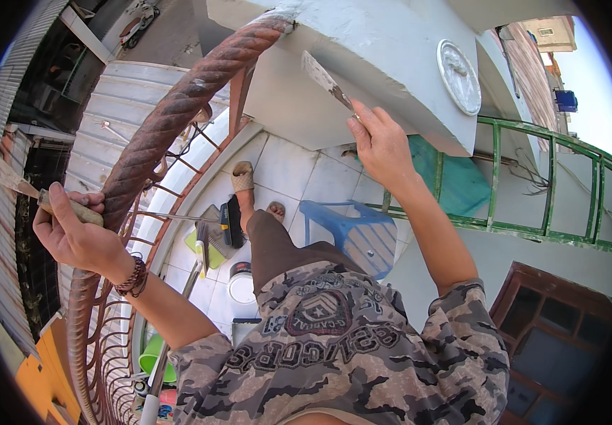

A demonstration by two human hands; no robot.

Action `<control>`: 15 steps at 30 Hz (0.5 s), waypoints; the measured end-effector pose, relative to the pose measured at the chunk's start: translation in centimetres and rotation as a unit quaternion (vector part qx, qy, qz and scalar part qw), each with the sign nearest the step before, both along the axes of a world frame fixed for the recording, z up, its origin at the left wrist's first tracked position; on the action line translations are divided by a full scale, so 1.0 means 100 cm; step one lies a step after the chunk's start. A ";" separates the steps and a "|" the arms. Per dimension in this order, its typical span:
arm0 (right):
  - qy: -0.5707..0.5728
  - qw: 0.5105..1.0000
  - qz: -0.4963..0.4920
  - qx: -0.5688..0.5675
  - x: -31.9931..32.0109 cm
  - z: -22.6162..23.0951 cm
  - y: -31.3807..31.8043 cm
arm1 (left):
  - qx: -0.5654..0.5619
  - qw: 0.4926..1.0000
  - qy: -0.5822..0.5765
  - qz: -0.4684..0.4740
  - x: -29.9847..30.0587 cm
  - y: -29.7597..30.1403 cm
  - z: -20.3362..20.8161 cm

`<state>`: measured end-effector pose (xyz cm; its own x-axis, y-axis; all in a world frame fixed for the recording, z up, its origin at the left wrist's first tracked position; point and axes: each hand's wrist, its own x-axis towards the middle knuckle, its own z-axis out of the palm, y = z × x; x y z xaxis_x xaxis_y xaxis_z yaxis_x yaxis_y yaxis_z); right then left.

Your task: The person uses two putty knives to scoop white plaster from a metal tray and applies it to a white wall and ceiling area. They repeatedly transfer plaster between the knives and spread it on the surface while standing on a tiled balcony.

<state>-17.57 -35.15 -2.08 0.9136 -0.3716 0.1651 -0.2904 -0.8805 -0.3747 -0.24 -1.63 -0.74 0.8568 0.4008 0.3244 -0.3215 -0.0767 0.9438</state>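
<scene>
My right hand (387,150) grips a putty knife (326,79), its whitish-smeared blade angled up to the left in front of the pale painted wall ledge (384,42). Whether the blade touches the ledge, I cannot tell. In my left hand (82,237) is a second scraper with a worn wooden handle (72,207) and a pale-coated blade (8,175) pointing left. That hand is beside the thick, twisted, rusty-brown handrail (178,106). A round white lid (459,76) smeared with white paste lies on the ledge, right of the putty knife.
Below stand a blue plastic stool (359,234) and a white-lidded bucket (242,287) on the tiled floor (284,159), beside a dustpan (210,241). A green metal ladder (493,177) spans the right side. Curved railing bars (118,333) edge the balcony at left.
</scene>
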 end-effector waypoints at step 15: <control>0.004 0.990 -0.142 -0.012 0.009 0.023 -0.038 | 0.013 1.000 -0.011 -0.003 -0.004 0.002 0.002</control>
